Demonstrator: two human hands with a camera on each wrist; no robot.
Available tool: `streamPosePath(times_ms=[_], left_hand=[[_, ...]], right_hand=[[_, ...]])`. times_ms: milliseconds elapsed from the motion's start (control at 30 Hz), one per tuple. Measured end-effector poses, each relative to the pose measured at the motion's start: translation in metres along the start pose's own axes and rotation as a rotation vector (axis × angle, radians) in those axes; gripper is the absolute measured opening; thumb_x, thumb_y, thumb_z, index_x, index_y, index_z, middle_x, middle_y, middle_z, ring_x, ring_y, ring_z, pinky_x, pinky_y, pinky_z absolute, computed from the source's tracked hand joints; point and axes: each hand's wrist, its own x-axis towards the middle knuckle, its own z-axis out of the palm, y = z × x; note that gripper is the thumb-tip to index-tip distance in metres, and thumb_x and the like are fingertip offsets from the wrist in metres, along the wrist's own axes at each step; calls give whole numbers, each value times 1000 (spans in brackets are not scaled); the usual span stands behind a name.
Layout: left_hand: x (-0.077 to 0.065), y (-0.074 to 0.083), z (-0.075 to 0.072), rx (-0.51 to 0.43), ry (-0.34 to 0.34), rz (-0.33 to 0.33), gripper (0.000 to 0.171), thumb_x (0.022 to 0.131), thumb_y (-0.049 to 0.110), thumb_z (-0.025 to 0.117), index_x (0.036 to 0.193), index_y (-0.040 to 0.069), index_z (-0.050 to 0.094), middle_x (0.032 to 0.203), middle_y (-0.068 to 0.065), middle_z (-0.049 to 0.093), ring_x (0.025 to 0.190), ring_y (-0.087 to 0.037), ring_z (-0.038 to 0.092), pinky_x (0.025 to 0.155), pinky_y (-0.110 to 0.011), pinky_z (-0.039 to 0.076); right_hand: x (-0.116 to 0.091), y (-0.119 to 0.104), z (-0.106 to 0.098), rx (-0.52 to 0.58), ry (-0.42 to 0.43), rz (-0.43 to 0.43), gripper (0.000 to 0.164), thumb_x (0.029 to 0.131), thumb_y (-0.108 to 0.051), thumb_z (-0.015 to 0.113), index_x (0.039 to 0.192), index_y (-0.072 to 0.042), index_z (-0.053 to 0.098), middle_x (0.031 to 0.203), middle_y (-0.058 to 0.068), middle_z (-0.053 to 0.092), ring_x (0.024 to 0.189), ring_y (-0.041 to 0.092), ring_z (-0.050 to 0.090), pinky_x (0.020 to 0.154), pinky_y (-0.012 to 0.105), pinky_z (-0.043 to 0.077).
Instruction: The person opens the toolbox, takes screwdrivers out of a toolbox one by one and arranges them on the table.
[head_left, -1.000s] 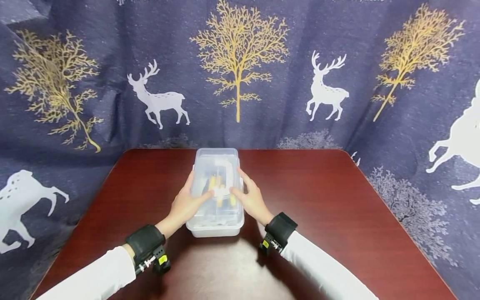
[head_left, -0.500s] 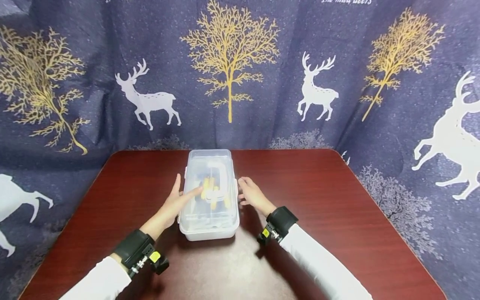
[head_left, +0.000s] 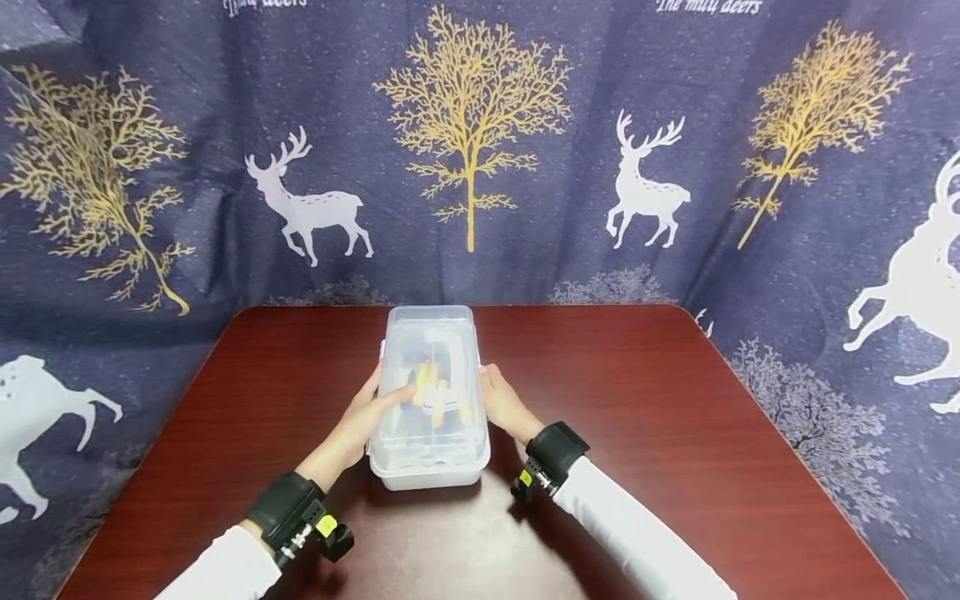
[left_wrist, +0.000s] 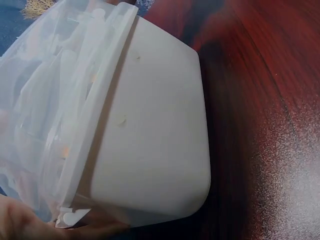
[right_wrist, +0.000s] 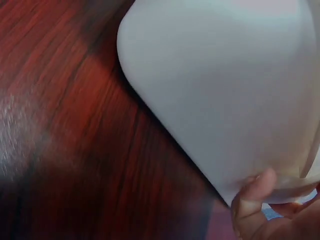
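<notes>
A white plastic storage box [head_left: 429,481] stands on the table, its clear domed lid [head_left: 431,323] in place. Yellow pieces [head_left: 424,372] show blurred through the lid, beside a white carry handle [head_left: 442,406]. My left hand [head_left: 358,423] holds the box's left side, thumb across the lid and fingers along the side. In the left wrist view that hand is at the lower left corner, by a white latch [left_wrist: 72,217]. My right hand [head_left: 506,406] grips the right side below the lid; curled fingers [right_wrist: 256,192] press the box wall in the right wrist view.
The reddish-brown wooden table [head_left: 637,400] extends on both sides of the box. A dark blue curtain [head_left: 540,275] with white deer and golden trees hangs behind the table's far edge. Both wrists wear black camera straps [head_left: 557,450].
Both thumbs were on the lid a second ago. My right hand has come off the lid, moved away and gone back to the box's right side. My left hand has slid slightly toward the left side.
</notes>
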Motion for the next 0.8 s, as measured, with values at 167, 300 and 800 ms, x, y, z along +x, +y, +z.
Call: streamPosePath(times_ms=[167,300,800], left_hand=[[0,-2,0,-9,-1,2,85,89,44,63,153,40,7,160,-3,24,136,-29,42,108,-43,39],[1,-3,1,-19,-9,-8,84,90,45,62,153,40,7,157,-4,29,130,-28,48,100,-38,46],[0,-3,1,-9,9,1,84,90,44,62,153,39,7,157,-8,29,126,-26,50,97,-36,47]], right_hand=[[-26,-78,-26,-179,-19,129,52,105,-41,20,119,2,46,102,17,57,89,26,58,76,36,48],[-43,-117,-39,-229,-52,139,51,106,-40,22,118,3,49,98,12,55,82,21,55,72,32,46],[-33,-108,-57,51,-105,306,41,99,-30,47,119,3,61,97,16,65,70,18,67,61,33,60]])
